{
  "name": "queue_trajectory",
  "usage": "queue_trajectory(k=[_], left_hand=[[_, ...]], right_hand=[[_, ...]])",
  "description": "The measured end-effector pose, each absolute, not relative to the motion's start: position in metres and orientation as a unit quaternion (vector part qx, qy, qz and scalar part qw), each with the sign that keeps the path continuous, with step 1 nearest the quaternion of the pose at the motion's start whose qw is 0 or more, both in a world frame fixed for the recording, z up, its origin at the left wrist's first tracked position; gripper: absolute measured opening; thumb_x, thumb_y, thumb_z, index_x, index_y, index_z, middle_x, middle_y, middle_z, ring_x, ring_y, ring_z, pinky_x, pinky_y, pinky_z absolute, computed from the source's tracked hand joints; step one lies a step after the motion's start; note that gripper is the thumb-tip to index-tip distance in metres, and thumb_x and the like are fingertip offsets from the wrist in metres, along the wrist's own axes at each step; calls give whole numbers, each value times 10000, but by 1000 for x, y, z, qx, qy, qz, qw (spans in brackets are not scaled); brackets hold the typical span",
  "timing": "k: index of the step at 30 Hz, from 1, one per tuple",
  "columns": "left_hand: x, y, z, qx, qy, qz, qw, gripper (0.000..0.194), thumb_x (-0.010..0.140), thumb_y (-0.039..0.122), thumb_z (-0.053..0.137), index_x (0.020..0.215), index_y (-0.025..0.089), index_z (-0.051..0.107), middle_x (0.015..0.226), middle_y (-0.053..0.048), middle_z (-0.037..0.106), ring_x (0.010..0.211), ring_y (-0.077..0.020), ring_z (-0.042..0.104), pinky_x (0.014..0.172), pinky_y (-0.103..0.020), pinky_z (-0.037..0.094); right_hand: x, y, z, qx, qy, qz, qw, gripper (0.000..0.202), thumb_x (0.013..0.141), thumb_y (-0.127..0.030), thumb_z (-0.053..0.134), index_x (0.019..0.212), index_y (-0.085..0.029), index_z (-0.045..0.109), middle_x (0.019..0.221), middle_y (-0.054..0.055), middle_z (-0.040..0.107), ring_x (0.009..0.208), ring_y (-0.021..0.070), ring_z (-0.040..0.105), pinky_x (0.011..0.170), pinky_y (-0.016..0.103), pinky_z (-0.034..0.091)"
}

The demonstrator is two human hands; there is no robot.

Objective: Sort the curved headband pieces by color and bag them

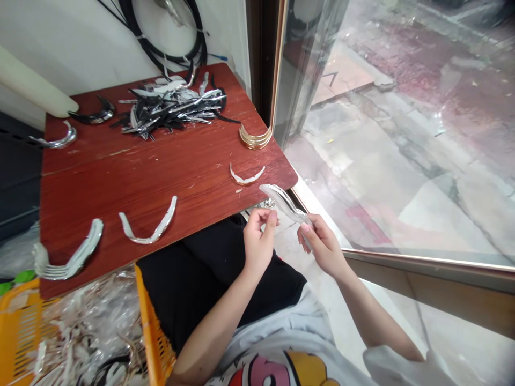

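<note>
My right hand grips one end of a few nested, curved silvery-white strips, held beyond the front right edge of the red-brown table. Just left of them is my left hand, its fingers curled with thumb and fingertips together; whether a small thing is pinched there is too small to tell. A single white-and-gold curved piece lies near the table's right front, with stacked gold curves behind it. Toward the front left lie a white V-shaped piece and a stack of whitish curved strips.
Black and silver strips are heaped at the table's back. Dark curved pieces and silver ones lie back left. A yellow basket of plastic-wrapped parts stands below. Coiled black cable hangs behind; a glass pane is at right.
</note>
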State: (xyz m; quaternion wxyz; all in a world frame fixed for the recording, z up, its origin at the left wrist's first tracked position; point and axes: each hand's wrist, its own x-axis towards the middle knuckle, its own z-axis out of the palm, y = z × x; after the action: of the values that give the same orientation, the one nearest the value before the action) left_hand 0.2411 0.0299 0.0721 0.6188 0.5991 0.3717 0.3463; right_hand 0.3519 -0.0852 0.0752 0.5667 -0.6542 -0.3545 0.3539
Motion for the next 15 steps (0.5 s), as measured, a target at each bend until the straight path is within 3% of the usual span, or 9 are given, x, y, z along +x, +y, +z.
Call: queue_trajectory(k=[4,8,10,13,15], left_hand=[[238,31,66,691,352,278,567,377,752,290,738,1094,218,598,1153,-60,637,1122,-211,580,1009,-350,406],[229,33,79,693,373,284,548,109,872,321,607,883,215,630,887,-13,666,882,-170,622,872,-296,454],[223,36,90,687,388,350,505,125,886,300,590,795,215,601,790,6,620,796,-152,599,820,-280,466],[217,46,105,718,357,458,383,36,851,237,638,880,225,621,870,0,627,899,-163,602,956,-340,453],[217,55,111,770,325,460,301,148,836,235,665,983,240,653,994,-18,654,1006,-182,605,1090,-422,366]], right_hand=[[362,-89,77,-703,-413,285,504,218,987,-384,490,1122,-224,552,775,-13,613,622,119,584,606,257,498],[369,-92,79,-728,-454,232,459,229,992,-357,484,1171,-239,566,897,21,659,696,140,642,665,284,524],[372,-94,80,-738,-470,206,438,237,993,-347,485,1189,-244,570,937,33,675,726,151,658,680,292,524],[376,-96,83,-750,-489,173,410,228,987,-331,500,1182,-243,581,954,40,692,775,167,671,705,298,521],[378,-96,86,-752,-503,162,393,222,985,-321,506,1175,-242,589,959,44,698,814,177,675,721,298,520]])
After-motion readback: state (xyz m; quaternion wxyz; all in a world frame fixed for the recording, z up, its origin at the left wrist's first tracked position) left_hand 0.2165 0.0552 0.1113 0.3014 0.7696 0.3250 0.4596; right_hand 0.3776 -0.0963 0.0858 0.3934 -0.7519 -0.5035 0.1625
